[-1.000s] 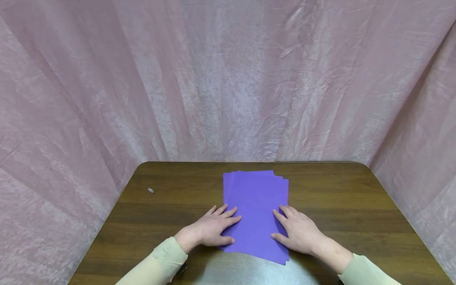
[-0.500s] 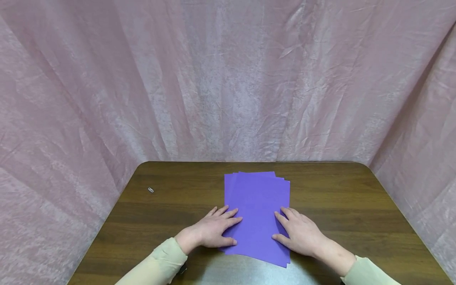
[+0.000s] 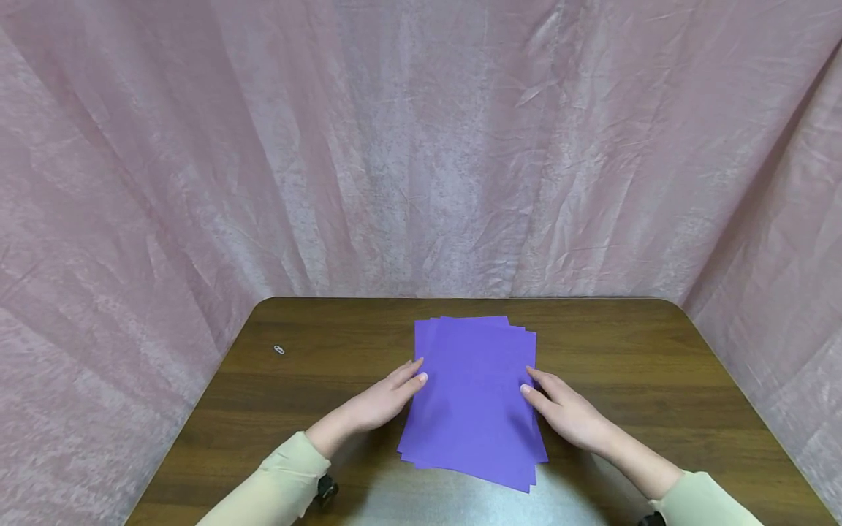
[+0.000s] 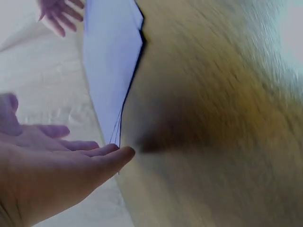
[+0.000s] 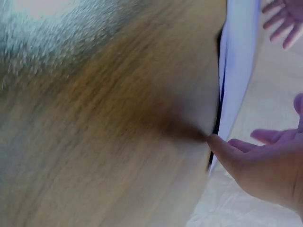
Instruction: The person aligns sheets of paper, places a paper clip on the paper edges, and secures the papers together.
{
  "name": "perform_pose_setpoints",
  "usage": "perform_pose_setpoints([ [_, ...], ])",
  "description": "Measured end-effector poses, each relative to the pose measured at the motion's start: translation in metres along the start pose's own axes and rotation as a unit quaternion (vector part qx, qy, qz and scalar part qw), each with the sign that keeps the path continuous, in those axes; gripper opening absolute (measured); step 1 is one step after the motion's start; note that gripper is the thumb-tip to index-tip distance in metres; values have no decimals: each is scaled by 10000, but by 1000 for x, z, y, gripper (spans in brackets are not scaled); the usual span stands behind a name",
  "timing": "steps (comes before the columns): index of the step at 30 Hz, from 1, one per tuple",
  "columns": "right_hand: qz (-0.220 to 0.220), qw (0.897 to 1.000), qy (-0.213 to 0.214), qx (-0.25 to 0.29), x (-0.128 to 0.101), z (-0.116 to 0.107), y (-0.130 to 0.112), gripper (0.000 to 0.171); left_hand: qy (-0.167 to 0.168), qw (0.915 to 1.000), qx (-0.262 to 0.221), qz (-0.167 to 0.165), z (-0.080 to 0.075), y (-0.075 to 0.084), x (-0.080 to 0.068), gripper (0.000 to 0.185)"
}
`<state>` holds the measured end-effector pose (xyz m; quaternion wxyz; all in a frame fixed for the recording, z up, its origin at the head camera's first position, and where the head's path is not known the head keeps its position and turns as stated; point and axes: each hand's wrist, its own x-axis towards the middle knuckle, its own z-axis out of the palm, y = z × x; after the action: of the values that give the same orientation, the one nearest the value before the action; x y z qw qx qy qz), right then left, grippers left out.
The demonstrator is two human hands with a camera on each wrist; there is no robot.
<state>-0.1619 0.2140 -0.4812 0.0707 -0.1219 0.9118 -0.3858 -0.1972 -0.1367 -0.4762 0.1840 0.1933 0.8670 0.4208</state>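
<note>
Several purple paper sheets (image 3: 473, 409) lie in a loose, uneven stack at the middle of the table, their corners fanned out. My left hand (image 3: 378, 402) stands on edge at the stack's left side, its straight fingers right at the paper's edge. On the opposite side my right hand (image 3: 575, 416) is held the same way, fingertips at the right edge. The left wrist view has the sheets (image 4: 111, 56) running down to the left hand's fingertips. In the right wrist view, the stack (image 5: 239, 66) appears as a thin strip beside the right hand's extended little finger.
A small paper clip (image 3: 279, 350) lies at the far left of the brown wooden table (image 3: 316, 387). Pink curtains (image 3: 421, 161) hang behind the table and along both sides. A dark wrist device (image 3: 325, 488) shows under the left sleeve.
Both hands have lifted from flat on top of the sheets, turned on edge and moved outward and slightly forward to the stack's sides. The lower corners of the stack are now uncovered.
</note>
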Motion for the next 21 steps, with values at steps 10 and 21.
perform_pose_setpoints([
  [10,1283,9345,-418,3294,0,-23,6,85,30,9357,-3380,-1008,-11,3,-11,83],
  [21,1611,8719,-987,4518,-8,-35,14,95,-716,8693,-4682,-1416,-18,-4,-23,87],
])
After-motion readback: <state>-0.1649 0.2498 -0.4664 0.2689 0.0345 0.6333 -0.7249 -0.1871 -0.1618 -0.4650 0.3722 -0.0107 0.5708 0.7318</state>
